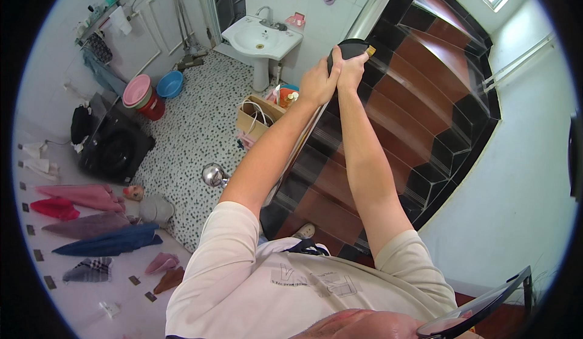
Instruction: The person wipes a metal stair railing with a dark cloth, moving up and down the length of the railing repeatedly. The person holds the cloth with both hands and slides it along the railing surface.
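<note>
Both arms stretch out ahead, over the edge between the pebble-patterned floor and the stairs. My left hand (322,79) grips the near left side of a dark rounded object (350,48), whose kind I cannot tell. On its right side my right hand (350,68) is closed around it, the two hands touching. A small yellowish piece (371,50) sticks out beside the right fingers. The palms and the object's underside are hidden.
Red and black tiled stairs (401,111) curve up at the right. Ahead left stands a white pedestal sink (262,38). A paper bag (250,120) and a metal ball knob (213,175) are near my left arm. Basins (170,84) and a black washing machine (118,150) stand farther left.
</note>
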Action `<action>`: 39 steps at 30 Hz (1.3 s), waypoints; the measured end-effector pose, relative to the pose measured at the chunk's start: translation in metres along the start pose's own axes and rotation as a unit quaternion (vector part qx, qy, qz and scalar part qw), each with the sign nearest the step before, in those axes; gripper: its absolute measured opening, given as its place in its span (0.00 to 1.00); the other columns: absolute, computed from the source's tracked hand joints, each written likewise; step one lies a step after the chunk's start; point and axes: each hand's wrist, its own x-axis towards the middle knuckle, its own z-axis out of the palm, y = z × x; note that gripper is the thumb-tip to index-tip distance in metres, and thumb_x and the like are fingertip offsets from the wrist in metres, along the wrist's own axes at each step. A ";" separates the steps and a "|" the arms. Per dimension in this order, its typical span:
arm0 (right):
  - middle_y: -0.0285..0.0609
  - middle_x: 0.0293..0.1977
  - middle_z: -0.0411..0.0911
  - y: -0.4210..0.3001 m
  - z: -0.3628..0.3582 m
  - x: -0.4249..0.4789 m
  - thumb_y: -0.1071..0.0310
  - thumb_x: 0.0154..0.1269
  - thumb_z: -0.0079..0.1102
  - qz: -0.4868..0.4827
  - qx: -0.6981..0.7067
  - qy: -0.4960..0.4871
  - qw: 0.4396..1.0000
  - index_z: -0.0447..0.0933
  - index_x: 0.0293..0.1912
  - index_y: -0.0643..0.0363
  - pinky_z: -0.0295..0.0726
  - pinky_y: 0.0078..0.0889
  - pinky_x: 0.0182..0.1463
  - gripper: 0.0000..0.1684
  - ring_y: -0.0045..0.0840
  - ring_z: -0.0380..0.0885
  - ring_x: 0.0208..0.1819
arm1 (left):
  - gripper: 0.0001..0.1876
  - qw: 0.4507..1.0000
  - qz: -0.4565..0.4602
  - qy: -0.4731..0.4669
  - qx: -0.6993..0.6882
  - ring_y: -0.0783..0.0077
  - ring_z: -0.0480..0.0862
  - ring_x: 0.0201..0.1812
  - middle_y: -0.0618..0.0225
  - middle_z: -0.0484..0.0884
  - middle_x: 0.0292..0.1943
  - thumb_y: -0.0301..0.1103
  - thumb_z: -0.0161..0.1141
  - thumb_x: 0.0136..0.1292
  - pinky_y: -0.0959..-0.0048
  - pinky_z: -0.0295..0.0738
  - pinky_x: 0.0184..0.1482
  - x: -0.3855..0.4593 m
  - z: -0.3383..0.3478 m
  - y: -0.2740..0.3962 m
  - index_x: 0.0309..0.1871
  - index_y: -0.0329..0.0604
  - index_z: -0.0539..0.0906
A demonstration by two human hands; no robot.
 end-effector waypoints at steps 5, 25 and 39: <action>0.69 0.64 0.78 0.023 0.005 -0.033 0.48 0.61 0.82 -0.040 -0.014 0.029 0.999 0.58 0.76 0.74 0.81 0.51 0.69 0.60 0.57 0.82 0.64 | 0.43 0.999 -0.029 -0.037 0.004 0.29 0.87 0.58 0.30 0.89 0.53 0.68 0.43 0.83 0.40 0.80 0.62 -0.035 -0.004 -0.022 0.69 0.27 0.78; 0.70 0.74 0.69 0.067 0.007 -0.183 0.49 0.66 0.77 -0.010 -0.037 -0.013 0.999 0.52 0.81 0.71 0.80 0.57 0.72 0.61 0.66 0.77 0.70 | 0.42 0.973 -0.123 -0.177 -0.082 0.43 0.71 0.83 0.48 0.77 0.80 0.69 0.31 0.87 0.57 0.61 0.84 -0.145 -0.050 -0.089 0.89 0.51 0.67; 0.53 0.61 0.83 0.157 -0.073 -0.288 0.49 0.74 0.77 0.171 0.116 -0.172 0.963 0.68 0.71 0.70 0.81 0.39 0.68 0.43 0.36 0.83 0.62 | 0.37 0.983 -0.075 0.029 -0.165 0.53 0.85 0.66 0.52 0.85 0.67 0.24 0.78 0.63 0.60 0.76 0.71 -0.228 -0.049 -0.088 0.75 0.41 0.75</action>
